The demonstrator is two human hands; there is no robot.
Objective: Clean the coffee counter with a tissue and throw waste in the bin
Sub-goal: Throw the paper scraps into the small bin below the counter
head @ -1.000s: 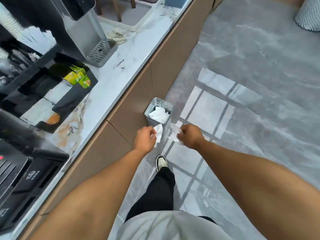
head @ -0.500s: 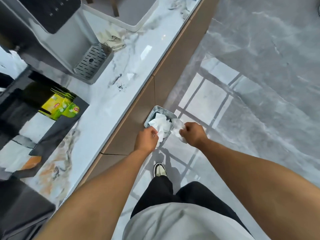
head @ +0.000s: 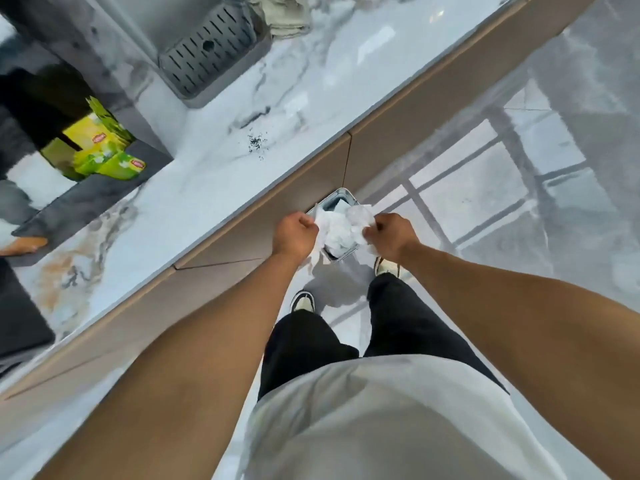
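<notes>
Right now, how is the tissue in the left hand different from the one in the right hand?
The left hand grips a tissue that hangs down as a long flat strip past the bin edge; the right hand grips a tissue crumpled into a wad. The left tissue sits at the bin's near-left rim, the right tissue over its opening. Both are white and held in closed fists above the bin.

Bin (head: 341, 201) on floor (head: 519, 209).
</notes>
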